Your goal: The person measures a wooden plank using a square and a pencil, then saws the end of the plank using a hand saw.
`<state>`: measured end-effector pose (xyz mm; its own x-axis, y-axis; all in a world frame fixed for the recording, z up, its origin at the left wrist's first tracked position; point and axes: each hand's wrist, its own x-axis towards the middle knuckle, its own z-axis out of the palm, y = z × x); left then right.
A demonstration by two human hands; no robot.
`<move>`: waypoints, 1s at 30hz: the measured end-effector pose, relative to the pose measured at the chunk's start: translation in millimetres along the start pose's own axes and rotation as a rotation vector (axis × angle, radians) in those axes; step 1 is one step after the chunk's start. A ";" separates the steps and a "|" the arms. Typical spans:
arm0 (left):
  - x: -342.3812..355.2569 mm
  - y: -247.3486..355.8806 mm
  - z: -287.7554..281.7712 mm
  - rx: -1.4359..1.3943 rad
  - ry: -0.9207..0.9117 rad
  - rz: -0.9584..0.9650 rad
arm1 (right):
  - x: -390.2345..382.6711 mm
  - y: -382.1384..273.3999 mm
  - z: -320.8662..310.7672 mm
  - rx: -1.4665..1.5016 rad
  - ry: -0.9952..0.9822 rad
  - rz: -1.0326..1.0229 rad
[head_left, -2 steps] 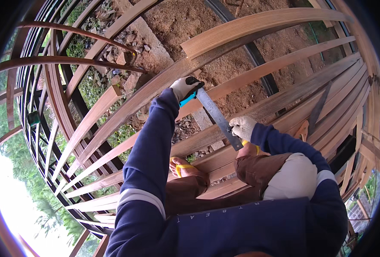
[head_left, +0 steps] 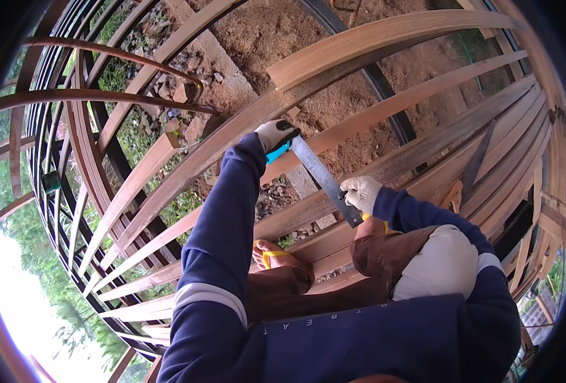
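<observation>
My left hand (head_left: 275, 135), in a white glove with a black palm, is closed around the turquoise handle (head_left: 278, 152) of a handsaw. Its silver blade (head_left: 316, 167) slants down to the right, and a small hole shows near its dark tip. At the blade's edge close to that tip, my right hand (head_left: 362, 193), also in a pale glove, has its fingers bent and pressed against the metal. The saw is over several long wooden boards (head_left: 385, 167), above my feet. Whether the blade touches wood cannot be made out.
My feet in yellow flip-flops (head_left: 271, 253) rest on boards, with gaps between them. A short thick plank (head_left: 391, 41) lies across at the far side. Black metal beams (head_left: 385, 89) run beneath. Sawdust-covered soil (head_left: 276, 45) and rubble lie below. Brown rails (head_left: 104, 96) stand at left.
The fingers of my left hand sit slightly lower on the saw's handle. The saw and my right hand are almost where they were.
</observation>
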<state>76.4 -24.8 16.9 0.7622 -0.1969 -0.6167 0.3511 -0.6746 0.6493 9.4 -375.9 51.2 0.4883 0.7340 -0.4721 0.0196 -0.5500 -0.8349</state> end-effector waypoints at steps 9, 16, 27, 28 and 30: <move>18.7 -24.1 20.4 0.025 0.176 -0.110 | 10.9 6.4 4.0 0.092 0.191 0.101; 0.4 17.9 22.7 -0.038 0.270 -0.095 | 19.7 -21.1 -18.6 -0.308 0.456 -0.262; 13.9 15.7 18.8 -0.010 0.127 -0.082 | 52.0 -27.2 -40.9 -0.047 0.497 -0.280; 13.0 16.2 19.9 -0.017 0.132 -0.101 | 52.5 -29.2 -41.3 0.066 0.472 -0.212; 9.4 17.9 22.0 -0.048 0.177 -0.098 | 52.1 -34.4 -41.5 0.293 0.399 -0.072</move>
<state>77.8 -54.3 12.9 0.8053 -0.0004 -0.5929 0.4510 -0.6487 0.6130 70.4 -335.3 67.0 0.7914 0.5249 -0.3134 -0.1527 -0.3266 -0.9327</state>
